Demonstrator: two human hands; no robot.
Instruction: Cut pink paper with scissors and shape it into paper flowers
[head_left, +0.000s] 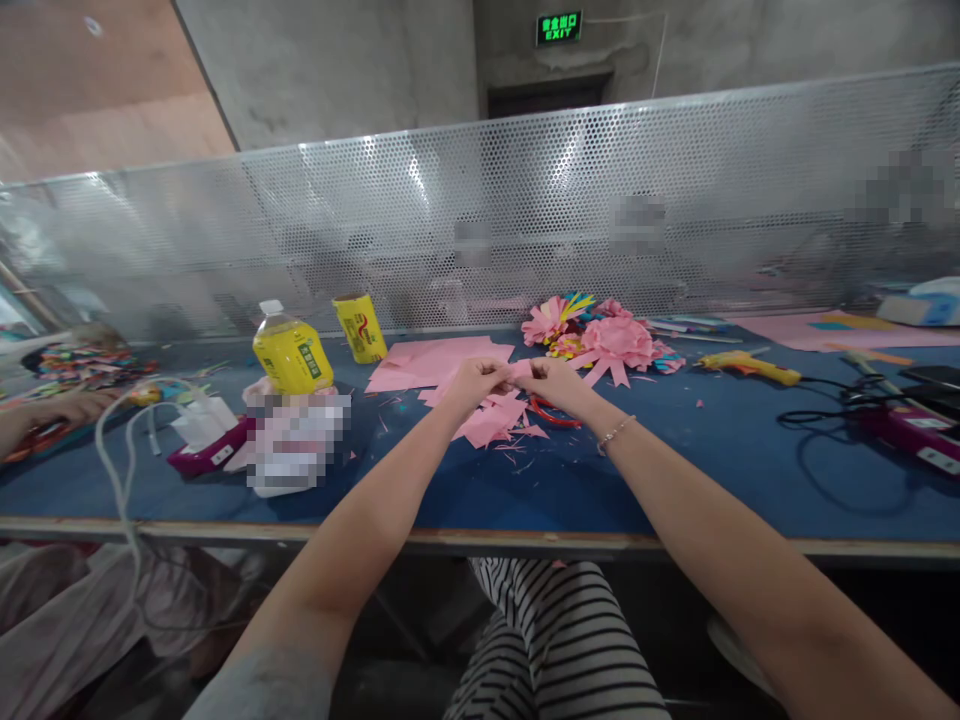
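Between both hands, above the blue table, is a small piece of pink paper (519, 371). My left hand (480, 385) pinches its left side, and my right hand (556, 385) pinches its right side. Below them lies a heap of cut pink paper scraps (491, 422) with thin shreds around it. Red scissors handles (556, 414) show partly under my right hand; their blades are hidden. Sheets of pink paper (427, 362) lie just behind my left hand. Pink paper flowers (619, 345), with yellow and blue strips among them, are piled beyond my right hand.
A bottle of yellow liquid (292, 350) and a yellow can (360, 328) stand at left, near a purple power strip (210, 448) with white cables. At right lie a yellow glue gun (750, 367) and black cords. A perforated metal screen (420, 230) borders the back. Another person's hand (82, 406) is far left.
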